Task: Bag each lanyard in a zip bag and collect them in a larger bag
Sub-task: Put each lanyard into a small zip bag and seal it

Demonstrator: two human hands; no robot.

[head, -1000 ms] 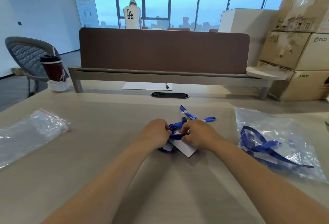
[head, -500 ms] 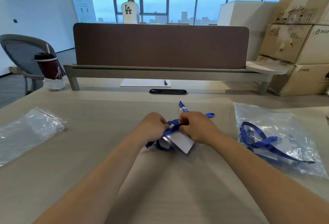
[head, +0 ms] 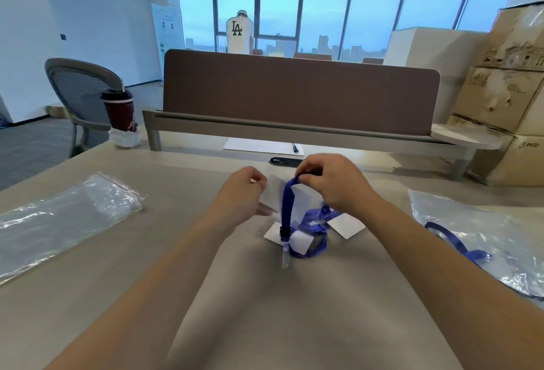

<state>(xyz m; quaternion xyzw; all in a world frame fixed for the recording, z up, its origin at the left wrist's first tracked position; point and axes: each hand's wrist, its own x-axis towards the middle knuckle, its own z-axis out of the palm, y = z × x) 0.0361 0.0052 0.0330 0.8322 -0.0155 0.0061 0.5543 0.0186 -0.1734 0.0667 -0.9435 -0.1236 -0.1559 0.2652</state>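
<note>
Table [head: 265, 311], near edge: both bare forearms reach in towards the middle.

Blue lanyard [head: 287, 205]: we note its loose loops lying on the table among flat white cards. One length of strap rises straight up from a black clip [head: 284, 231] to the right hand. A clear tab hangs just below the clip.

Right hand [head: 332, 184]: thumb and forefinger are pinched together on the top of the raised strap. The rest of the lanyard hangs below and to the near side of the grip.

Left hand [head: 243, 197]: fingers are curled and pinch the left edge of a white card [head: 275, 190], held up just left of the strap.

Left of the hands, well apart: clear zip bags [head: 67, 216] lying flat. To the right: a larger bag [head: 477, 222] with a second lanyard [head: 453, 240] inside.

Farther: a sheet of paper [head: 256, 146] with a pen [head: 295, 148], a dark cup [head: 120, 110] at far left, a brown divider [head: 294, 90], and cardboard boxes [head: 506, 99] at far right.
</note>
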